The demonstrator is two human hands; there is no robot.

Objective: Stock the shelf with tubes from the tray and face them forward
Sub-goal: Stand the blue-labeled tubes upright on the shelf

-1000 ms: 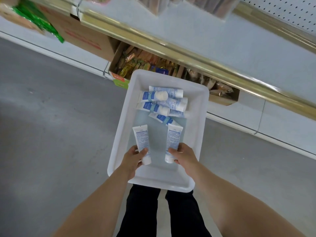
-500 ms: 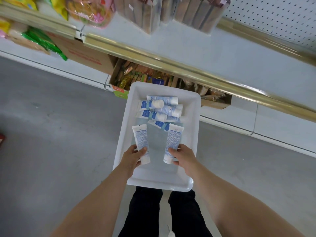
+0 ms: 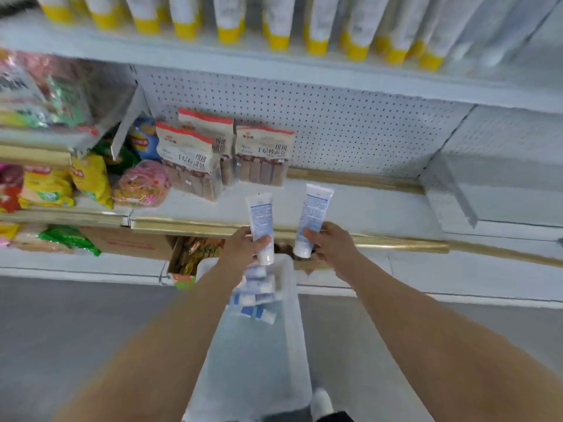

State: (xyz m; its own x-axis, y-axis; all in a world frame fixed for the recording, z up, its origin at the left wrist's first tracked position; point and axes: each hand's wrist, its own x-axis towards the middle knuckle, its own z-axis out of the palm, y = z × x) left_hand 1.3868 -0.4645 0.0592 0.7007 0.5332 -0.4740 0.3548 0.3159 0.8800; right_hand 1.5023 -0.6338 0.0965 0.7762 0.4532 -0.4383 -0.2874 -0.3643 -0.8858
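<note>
My left hand [image 3: 243,246] grips a white tube with blue print [image 3: 260,219], cap end down, in front of the gold shelf edge. Beside it my right hand [image 3: 333,243] grips a second such tube [image 3: 313,213], also cap down and tilted. Both tubes are raised to the height of the white middle shelf [image 3: 365,210], whose right part is bare. Below my arms the white tray [image 3: 292,339] sits on the floor with several more blue and white tubes [image 3: 256,296] heaped at its far end.
Brown snack packs [image 3: 262,153] and colourful bags [image 3: 91,181] fill the left of the middle shelf. Yellow-capped tubes [image 3: 274,25] line the upper shelf. An open box of snacks [image 3: 195,254] sits on the bottom shelf behind the tray. Grey floor lies on both sides.
Both hands have lifted their tubes out of the tray and up to the middle shelf's front edge. The view has swung upward from the tray to the shelves.
</note>
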